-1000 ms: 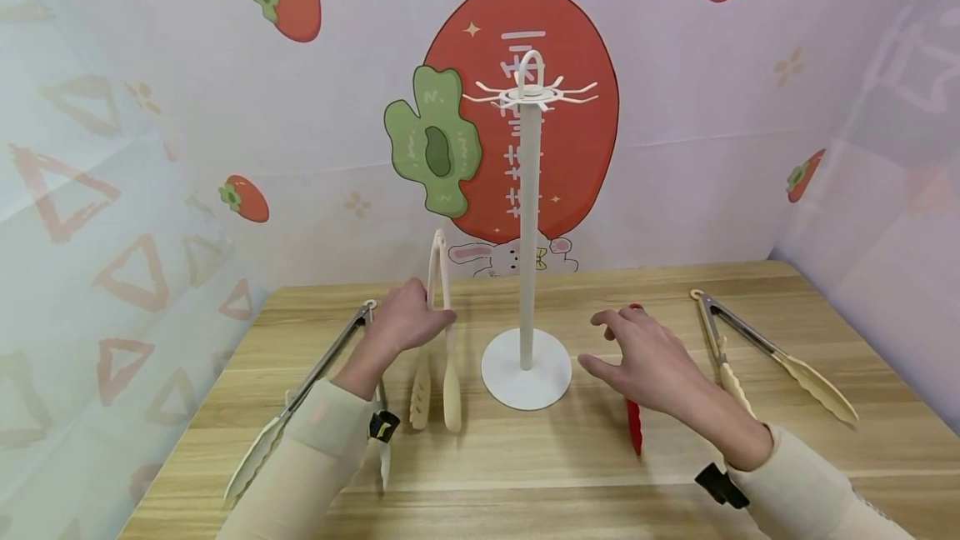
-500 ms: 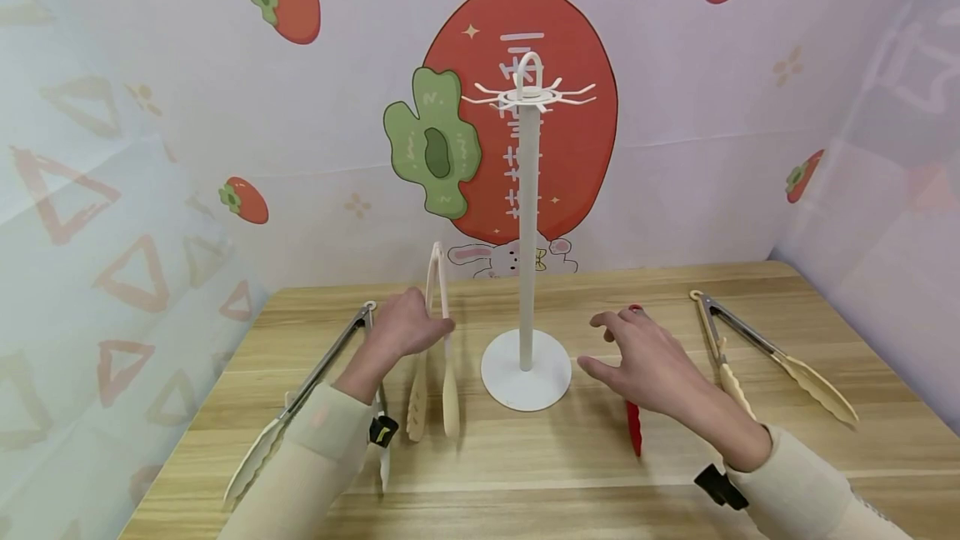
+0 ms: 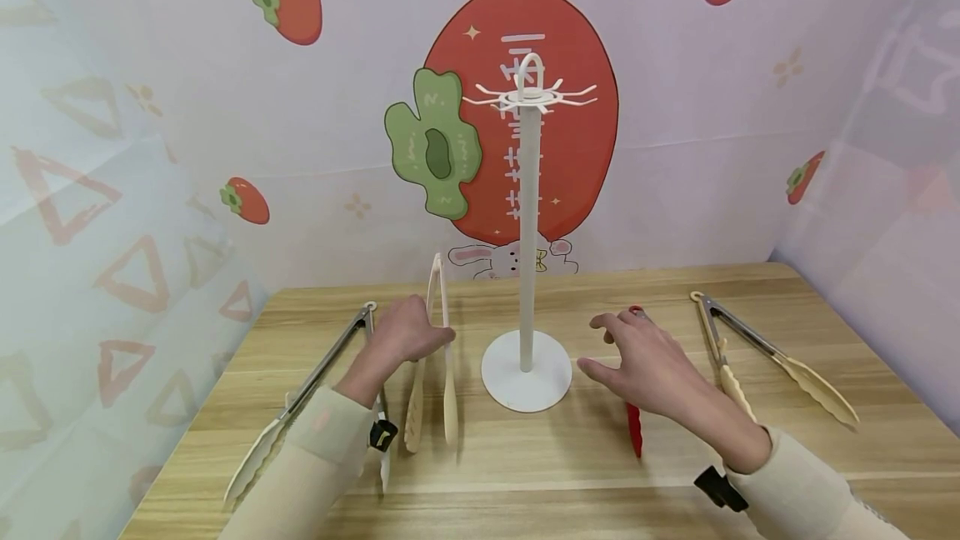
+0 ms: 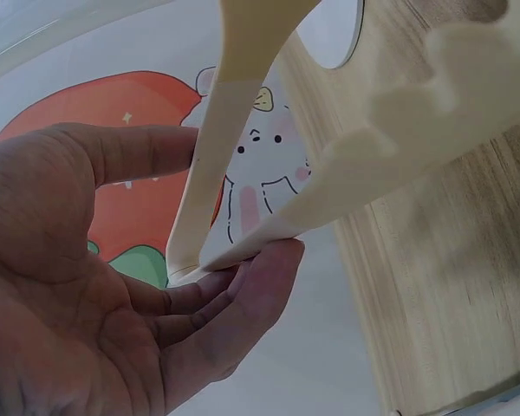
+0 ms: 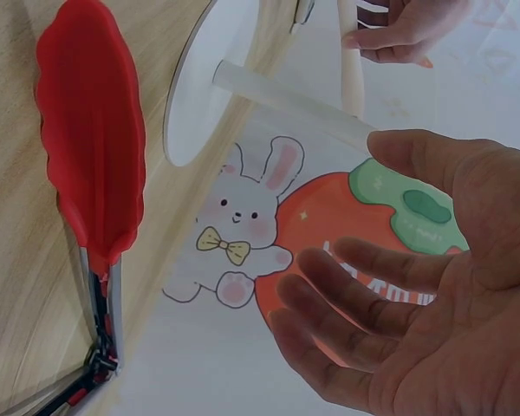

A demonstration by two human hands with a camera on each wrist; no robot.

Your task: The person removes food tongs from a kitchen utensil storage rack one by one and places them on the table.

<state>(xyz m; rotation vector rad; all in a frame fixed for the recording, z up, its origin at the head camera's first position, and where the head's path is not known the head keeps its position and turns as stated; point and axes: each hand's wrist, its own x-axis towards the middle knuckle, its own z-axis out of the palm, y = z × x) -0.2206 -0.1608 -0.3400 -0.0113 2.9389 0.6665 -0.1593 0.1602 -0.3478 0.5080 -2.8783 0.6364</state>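
In the head view my left hand (image 3: 405,330) grips a pair of cream tongs (image 3: 450,411) near the hinge end, which points up. The tongs' two arms are spread and their tips hang down at the tabletop; whether they touch it is unclear. Thumb and fingers hold opposite arms of these tongs (image 4: 210,156) in the left wrist view. My right hand (image 3: 651,361) hovers with relaxed, parted fingers over red-headed tongs (image 3: 634,430), partly hiding them. Nothing lies in that palm in the right wrist view, where the red tongs (image 5: 95,130) rest on the table beside it.
A white stand (image 3: 529,232) with a ring of hooks on top rises between the hands on a round base (image 3: 510,390). Grey-white tongs (image 3: 257,457) lie at left, partly under the left arm. Cream-headed metal tongs (image 3: 821,387) lie at right. A printed cloth backs the wooden table (image 3: 555,461).
My left hand has come down a little with the cream tongs, whose hinge end now sits lower. My right hand stays where it was.
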